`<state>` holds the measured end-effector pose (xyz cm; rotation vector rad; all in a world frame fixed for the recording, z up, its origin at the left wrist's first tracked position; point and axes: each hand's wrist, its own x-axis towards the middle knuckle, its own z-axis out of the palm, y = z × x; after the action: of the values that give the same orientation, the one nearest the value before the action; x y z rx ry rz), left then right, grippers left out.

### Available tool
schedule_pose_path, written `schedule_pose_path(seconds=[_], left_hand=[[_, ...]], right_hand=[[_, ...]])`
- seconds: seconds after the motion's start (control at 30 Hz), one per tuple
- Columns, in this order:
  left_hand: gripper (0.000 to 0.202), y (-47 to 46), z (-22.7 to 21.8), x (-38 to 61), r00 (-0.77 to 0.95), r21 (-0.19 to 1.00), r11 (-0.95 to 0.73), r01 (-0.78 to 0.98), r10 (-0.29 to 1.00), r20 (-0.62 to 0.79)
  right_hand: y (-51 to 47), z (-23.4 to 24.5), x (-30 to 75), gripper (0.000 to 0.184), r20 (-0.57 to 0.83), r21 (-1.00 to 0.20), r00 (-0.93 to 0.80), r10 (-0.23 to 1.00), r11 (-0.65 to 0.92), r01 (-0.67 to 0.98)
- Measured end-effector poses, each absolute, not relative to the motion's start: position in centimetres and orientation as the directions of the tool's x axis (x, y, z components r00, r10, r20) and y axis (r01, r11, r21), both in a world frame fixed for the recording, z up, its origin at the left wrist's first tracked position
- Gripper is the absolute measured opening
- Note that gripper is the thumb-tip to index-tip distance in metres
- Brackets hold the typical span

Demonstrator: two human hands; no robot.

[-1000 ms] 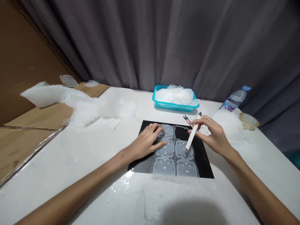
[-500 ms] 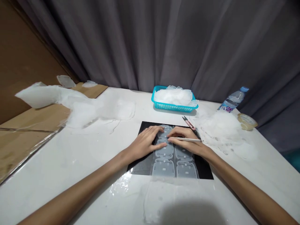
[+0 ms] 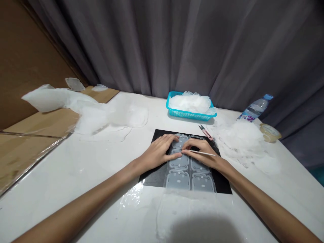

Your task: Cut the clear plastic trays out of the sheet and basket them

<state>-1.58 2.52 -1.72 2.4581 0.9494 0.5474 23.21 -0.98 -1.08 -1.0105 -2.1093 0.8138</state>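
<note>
A translucent sheet of rounded rectangular pieces (image 3: pixel 178 179) lies over a black mat (image 3: pixel 153 175), its near end running onto the white table. My left hand (image 3: pixel 162 150) rests on the sheet's left side, thumb and fingers spread apart. Between the fingertips of my right hand (image 3: pixel 199 152) is a thin white stick-shaped tool (image 3: pixel 202 153), its tip at the sheet near my left thumb. What the tip touches is too small to make out. Pink-handled thread snips (image 3: pixel 206 132) lie just beyond my right hand.
A blue basket (image 3: pixel 192 115) of white translucent pieces stands at the back. On the right are a pile of white scraps (image 3: pixel 240 138), a water bottle (image 3: pixel 255 108) and a tape roll (image 3: pixel 270 132). A long translucent strip (image 3: pixel 93 114) spans the left side, over cardboard (image 3: pixel 37 135).
The whole view has shifted slightly. The stick-shaped tool has tilted a little in my right hand; my left hand stays in place on the sheet.
</note>
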Motion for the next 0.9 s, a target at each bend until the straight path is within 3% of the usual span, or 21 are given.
schedule_pose_path(seconds=[0.4,0.67,0.83,0.9], left_hand=[[0.048,2.7,-1.5,-1.5,0.706,0.49,-0.692,0.529,0.68,0.198],[0.046,2.7,-1.4,-1.5,0.72,0.516,-0.694,0.502,0.666,0.196],[0.069,2.0,-2.0,-1.4,0.496,0.375,-0.598,0.709,0.8,0.338],[0.065,1.5,-2.2,-1.3,0.41,0.345,-0.524,0.778,0.841,0.353]], right_hand=[[-1.0,-1.8,23.4,0.02,0.387,-0.544,-0.618,0.684,0.711,0.446],[-1.2,-1.8,23.6,0.023,0.379,-0.442,-0.654,0.655,0.749,0.494],[-0.5,-2.5,22.7,0.028,0.414,-0.214,-0.637,0.65,0.75,0.626],[-0.1,-2.8,22.7,0.029,0.413,-0.106,-0.674,0.612,0.768,0.632]])
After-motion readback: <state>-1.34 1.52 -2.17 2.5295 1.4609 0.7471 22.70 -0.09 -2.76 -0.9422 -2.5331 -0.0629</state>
